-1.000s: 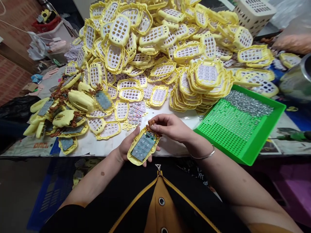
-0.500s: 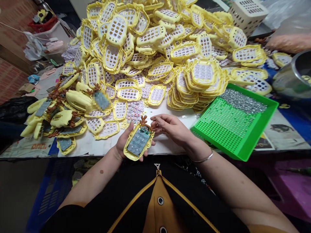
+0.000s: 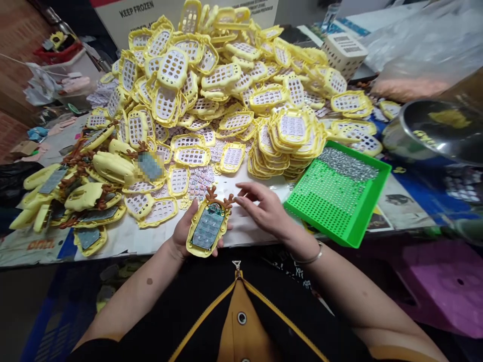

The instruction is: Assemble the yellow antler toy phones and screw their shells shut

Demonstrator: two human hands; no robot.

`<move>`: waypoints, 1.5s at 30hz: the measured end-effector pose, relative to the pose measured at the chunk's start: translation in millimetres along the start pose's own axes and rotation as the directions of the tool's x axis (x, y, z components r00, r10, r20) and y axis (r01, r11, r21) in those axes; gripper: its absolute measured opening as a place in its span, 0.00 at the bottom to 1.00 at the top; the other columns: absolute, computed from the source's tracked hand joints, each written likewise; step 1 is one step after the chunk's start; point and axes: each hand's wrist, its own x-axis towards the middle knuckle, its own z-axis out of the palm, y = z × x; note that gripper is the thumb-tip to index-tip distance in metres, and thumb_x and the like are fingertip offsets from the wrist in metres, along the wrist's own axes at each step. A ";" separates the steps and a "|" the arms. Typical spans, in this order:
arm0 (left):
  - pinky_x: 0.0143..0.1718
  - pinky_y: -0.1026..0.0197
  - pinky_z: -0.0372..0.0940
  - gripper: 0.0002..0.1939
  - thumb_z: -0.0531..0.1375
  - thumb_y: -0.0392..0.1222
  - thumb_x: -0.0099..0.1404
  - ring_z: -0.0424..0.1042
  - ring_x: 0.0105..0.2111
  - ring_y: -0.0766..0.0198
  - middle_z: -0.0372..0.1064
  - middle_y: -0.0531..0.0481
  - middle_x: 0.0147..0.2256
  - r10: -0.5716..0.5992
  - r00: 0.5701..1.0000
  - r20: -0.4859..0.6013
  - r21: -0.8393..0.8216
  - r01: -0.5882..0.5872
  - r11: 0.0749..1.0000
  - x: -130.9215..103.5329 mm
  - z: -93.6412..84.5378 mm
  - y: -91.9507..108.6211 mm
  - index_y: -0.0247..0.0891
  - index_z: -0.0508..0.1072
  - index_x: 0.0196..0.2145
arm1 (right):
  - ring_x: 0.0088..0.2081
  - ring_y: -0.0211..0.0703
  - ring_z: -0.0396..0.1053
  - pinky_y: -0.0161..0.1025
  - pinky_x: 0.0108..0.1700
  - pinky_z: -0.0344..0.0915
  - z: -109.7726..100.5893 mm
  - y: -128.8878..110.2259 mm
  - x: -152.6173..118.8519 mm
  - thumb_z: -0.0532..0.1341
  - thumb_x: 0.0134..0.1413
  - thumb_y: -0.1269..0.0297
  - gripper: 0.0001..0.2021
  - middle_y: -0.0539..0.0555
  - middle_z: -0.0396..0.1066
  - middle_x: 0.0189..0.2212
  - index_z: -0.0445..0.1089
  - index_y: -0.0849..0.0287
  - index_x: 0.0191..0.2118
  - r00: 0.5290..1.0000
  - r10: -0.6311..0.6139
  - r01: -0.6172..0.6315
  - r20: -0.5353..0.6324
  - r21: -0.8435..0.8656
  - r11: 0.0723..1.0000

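My left hand [image 3: 181,232] is closed around a yellow toy phone shell [image 3: 191,246], its inside facing up. A grey keypad sheet covers most of it, with a green circuit board and wires showing at the top. Two brown antlers [image 3: 212,193] stick out from its upper end. My right hand [image 3: 264,208] is beside the right antler, thumb and forefinger apart with nothing seen between them. Whether the thumb tip touches that antler I cannot tell. Small printed key pieces [image 3: 199,178] lie on the table just beyond the shell.
A large heap of yellow shell halves [image 3: 222,75] fills the back. Stacked shells [image 3: 292,128] stand right of centre, beside a green perforated tray [image 3: 372,201] holding small metal screws. Antlered shells [image 3: 88,196] are piled at left. A metal bowl [image 3: 415,130] stands far right.
My right hand has drawn slightly away from the right antler, which now shows plainly. The view has shifted, so the table's things appear further left. My left hand still holds the shell.
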 end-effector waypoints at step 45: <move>0.56 0.44 0.60 0.42 0.63 0.67 0.49 0.66 0.56 0.41 0.74 0.40 0.48 0.545 0.826 -0.144 0.030 -0.547 0.837 -11.1 43.3 -6.0 0.37 0.70 0.54 | 0.44 0.44 0.73 0.47 0.48 0.71 24.6 4.2 -44.5 0.59 0.55 0.45 0.26 0.60 0.70 0.49 0.62 0.51 0.56 0.947 0.153 -0.310 0.283 0.678 0.666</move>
